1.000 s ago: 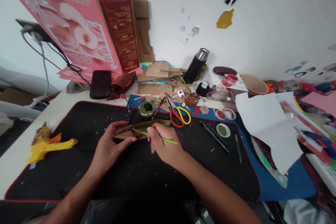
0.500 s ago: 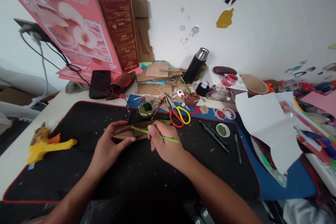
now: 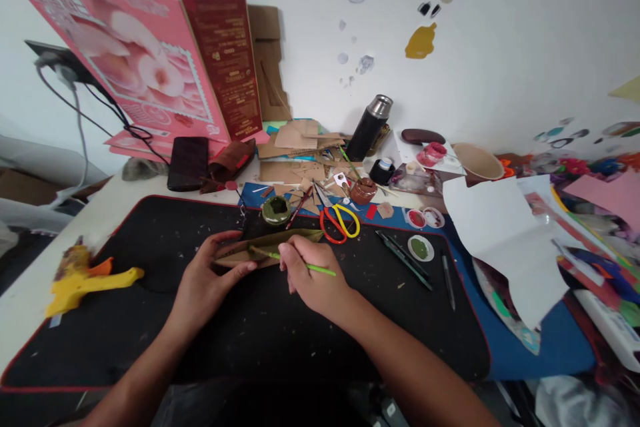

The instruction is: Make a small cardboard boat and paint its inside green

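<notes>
My left hand grips the left end of a long, boat-shaped cardboard piece, thumb in front and fingers behind. Olive green paint covers part of its inside; bare brown cardboard shows elsewhere. My right hand pinches a bright green paintbrush, its tip against the inside of the cardboard piece. Just behind stands an open jar of olive green paint. Scissors with one red and one yellow handle lie right of the jar.
A yellow hot glue gun lies at left on the black mat. Pens and a lid with green paint are at right. Behind are cardboard scraps, a black flask, a brown paint jar and a phone.
The brush tip has shifted slightly along the inside of the cardboard piece. Both hands keep their grips, and the whole view has shifted a little.
</notes>
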`<state>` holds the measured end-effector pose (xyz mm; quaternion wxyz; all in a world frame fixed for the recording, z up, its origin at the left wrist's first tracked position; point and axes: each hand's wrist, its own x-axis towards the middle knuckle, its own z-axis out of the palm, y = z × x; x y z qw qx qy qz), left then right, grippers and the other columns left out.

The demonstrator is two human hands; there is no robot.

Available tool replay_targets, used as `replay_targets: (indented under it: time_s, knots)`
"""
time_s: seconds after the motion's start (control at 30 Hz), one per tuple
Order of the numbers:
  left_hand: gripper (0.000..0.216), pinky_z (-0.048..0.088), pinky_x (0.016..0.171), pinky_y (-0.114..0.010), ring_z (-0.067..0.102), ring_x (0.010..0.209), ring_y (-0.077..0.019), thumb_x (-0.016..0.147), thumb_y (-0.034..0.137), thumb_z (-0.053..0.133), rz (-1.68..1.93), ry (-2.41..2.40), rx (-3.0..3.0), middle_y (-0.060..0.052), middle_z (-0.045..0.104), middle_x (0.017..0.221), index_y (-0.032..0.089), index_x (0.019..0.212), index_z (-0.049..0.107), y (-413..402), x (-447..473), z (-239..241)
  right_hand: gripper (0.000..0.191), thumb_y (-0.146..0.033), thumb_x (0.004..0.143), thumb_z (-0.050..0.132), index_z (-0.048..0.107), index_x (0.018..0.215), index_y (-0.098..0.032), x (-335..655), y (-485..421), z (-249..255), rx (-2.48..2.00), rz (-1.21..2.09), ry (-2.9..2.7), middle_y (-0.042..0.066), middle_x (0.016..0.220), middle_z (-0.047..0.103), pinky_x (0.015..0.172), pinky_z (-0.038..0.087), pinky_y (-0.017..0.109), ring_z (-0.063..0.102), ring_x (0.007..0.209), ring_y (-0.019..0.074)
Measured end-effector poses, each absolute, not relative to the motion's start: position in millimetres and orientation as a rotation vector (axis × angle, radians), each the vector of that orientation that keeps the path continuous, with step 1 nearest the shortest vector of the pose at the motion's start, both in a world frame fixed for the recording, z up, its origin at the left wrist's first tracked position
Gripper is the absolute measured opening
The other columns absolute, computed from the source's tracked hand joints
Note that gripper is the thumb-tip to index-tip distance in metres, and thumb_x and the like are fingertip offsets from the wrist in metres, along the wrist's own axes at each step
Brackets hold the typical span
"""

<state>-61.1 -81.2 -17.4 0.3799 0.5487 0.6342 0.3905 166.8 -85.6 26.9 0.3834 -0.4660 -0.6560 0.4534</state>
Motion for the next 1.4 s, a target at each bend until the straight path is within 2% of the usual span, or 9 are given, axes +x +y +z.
replay_targets:
  time_s: [0.7, 0.93, 1.1, 1.27, 1.4]
  knots:
    - [0.074, 0.064, 0.102, -0.056, 0.082, 0.11, -0.0392, 0.073, 0.071, 0.087, 0.978, 1.578, 1.409, -0.012, 0.085, 0.117, 0.024, 0.127, 0.068, -82, -60, -13, 0.04, -0.045, 0.116, 0.049, 0.058, 0.082, -0.026, 165, -86, 27, -1.19, 1.158, -1.681, -0.008, 0.049, 0.054, 0.059, 0.049, 0.025, 0.058, 0.043, 0.0134]
    - [0.074, 0.063, 0.106, -0.057, 0.081, 0.114, -0.039, 0.073, 0.071, 0.088, 0.991, 1.596, 1.422, -0.011, 0.085, 0.12, 0.025, 0.127, 0.068, -82, -61, -16, 0.046, -0.056, 0.116, 0.047, 0.058, 0.083, -0.025, 170, -85, 24, -1.233, 1.183, -1.592, -0.008, 0.05, 0.053, 0.057, 0.048, 0.024, 0.058, 0.044, 0.0125]
    - [0.073, 0.064, 0.103, -0.056, 0.083, 0.11, -0.038, 0.074, 0.069, 0.089, 0.992, 1.55, 1.384, -0.012, 0.085, 0.119, 0.025, 0.128, 0.067, -83, -59, -14, 0.043, -0.051, 0.116, 0.048, 0.059, 0.084, -0.025, 162, -86, 26, -1.191, 1.213, -1.654, -0.008, 0.051, 0.055, 0.057, 0.047, 0.024, 0.058, 0.044, 0.0124]
    - [0.076, 0.062, 0.107, -0.059, 0.08, 0.116, -0.0404, 0.071, 0.073, 0.088, 1.009, 1.616, 1.422, -0.012, 0.084, 0.121, 0.025, 0.126, 0.068, -83, -61, -15, 0.04, -0.044, 0.115, 0.049, 0.059, 0.082, -0.026, 173, -86, 30, -1.244, 1.104, -1.736, -0.007, 0.051, 0.056, 0.061, 0.048, 0.025, 0.06, 0.046, 0.0134]
    - [0.07, 0.062, 0.106, -0.056, 0.079, 0.119, -0.0391, 0.073, 0.073, 0.087, 1.056, 1.652, 1.452, -0.009, 0.084, 0.123, 0.027, 0.124, 0.069, -85, -60, -14, 0.043, -0.05, 0.115, 0.048, 0.058, 0.08, -0.025, 198, -86, 24, -1.36, 1.063, -1.655, -0.006, 0.05, 0.056, 0.057, 0.047, 0.025, 0.06, 0.045, 0.0139]
